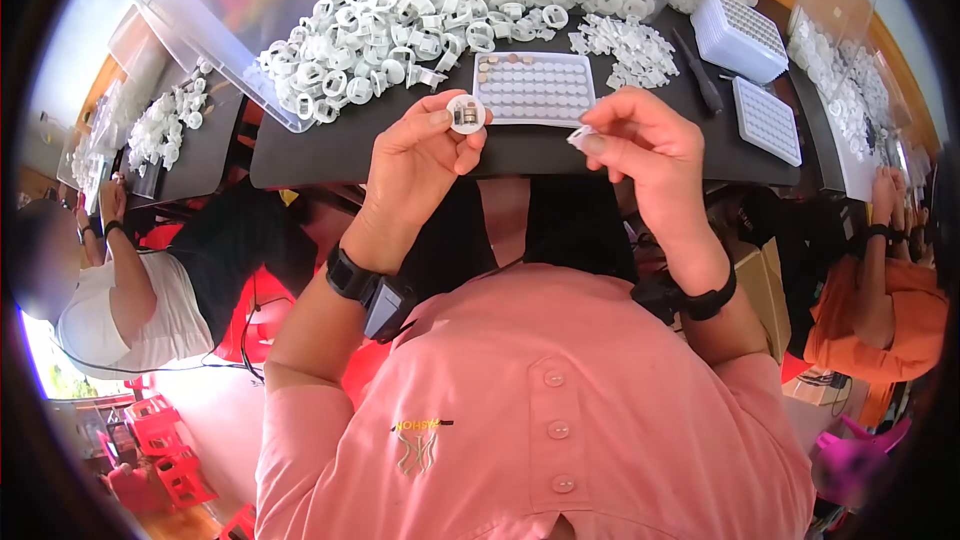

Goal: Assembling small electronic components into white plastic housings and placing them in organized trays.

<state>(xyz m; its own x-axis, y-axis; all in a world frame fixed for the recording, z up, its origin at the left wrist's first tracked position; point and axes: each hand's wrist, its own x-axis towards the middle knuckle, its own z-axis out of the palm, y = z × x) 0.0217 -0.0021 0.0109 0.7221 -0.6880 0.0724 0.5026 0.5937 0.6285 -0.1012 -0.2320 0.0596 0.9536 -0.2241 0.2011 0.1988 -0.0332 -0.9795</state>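
Note:
Between the thumb and fingers of my left hand (425,145) is a round white plastic housing (466,115), its face with small metal and dark parts turned up. My right hand (648,140) pinches a small white plastic piece (579,137) by its edge, a short way to the right of the housing and apart from it. Behind both hands lies a white tray (535,90) with rows of round pockets; a few tan discs sit in its far left pockets. A heap of small flat white pieces (625,50) lies just beyond my right hand.
A big pile of white round housings (385,25) spills from a clear bin (215,30) at the far left. Stacked white trays (738,35), a single tray (767,120) and a dark-handled screwdriver (700,75) are on the right. People work at tables on both sides.

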